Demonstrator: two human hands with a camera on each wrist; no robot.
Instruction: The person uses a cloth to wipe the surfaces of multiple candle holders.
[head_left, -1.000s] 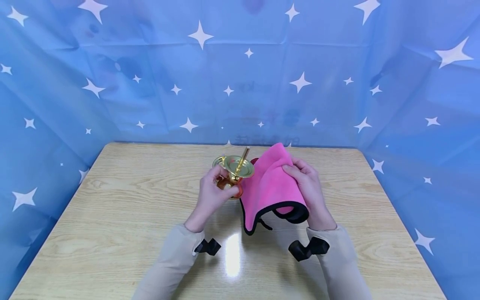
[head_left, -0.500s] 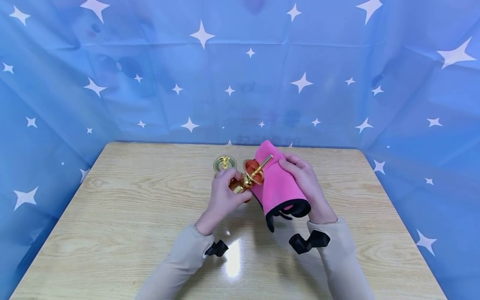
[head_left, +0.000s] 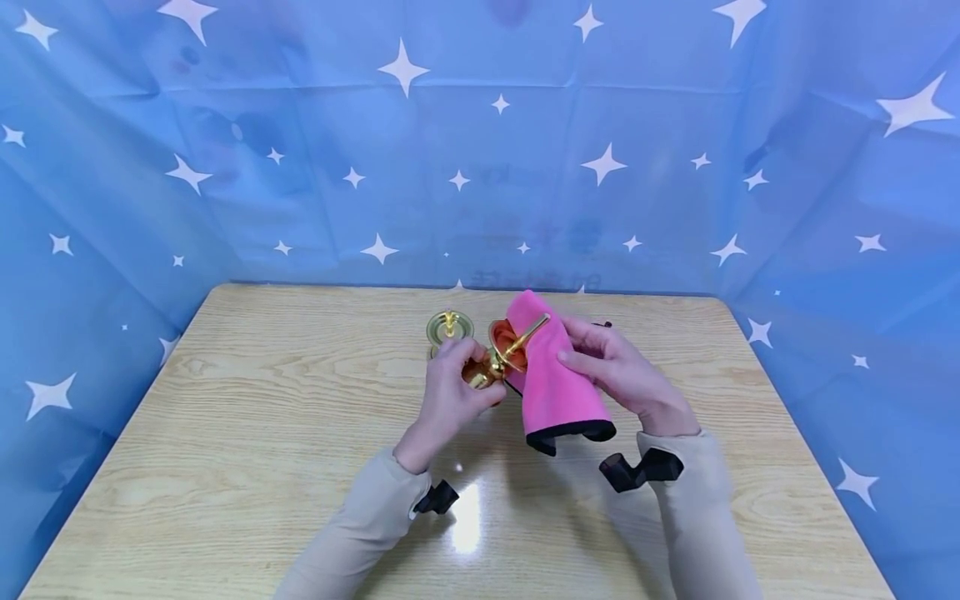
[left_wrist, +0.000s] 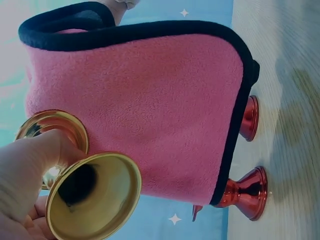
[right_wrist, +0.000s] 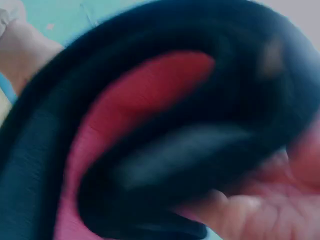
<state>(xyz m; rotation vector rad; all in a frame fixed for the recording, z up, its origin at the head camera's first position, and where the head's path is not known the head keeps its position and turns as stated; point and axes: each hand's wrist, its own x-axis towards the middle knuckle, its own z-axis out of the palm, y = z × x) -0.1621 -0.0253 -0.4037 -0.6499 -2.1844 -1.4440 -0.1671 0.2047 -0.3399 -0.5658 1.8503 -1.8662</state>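
Observation:
My left hand (head_left: 450,387) grips a gold candlestick (head_left: 497,364) by its body, tilted so its thin stem points up and right. In the left wrist view the candlestick's flared, hollow base (left_wrist: 100,195) faces the camera. A pink cloth (head_left: 558,379) with black edging hangs against the candlestick's dish, pinched by my right hand (head_left: 626,367) between thumb and fingers. Blurred folds of the cloth (right_wrist: 135,100) fill the right wrist view. Just beyond my left hand, a second gold candlestick (head_left: 450,325) stands upright, its lower part hidden.
Behind the cloth, two red metallic stands (left_wrist: 250,197) rest on the table, mostly covered in the left wrist view. The wooden table (head_left: 225,433) meets a blue curtain with white stars (head_left: 322,125) at its back edge.
My left hand has moved right and tipped the candlestick toward the cloth, exposing the second gold one. My right hand has lately shifted slightly right, and the cloth hangs narrower.

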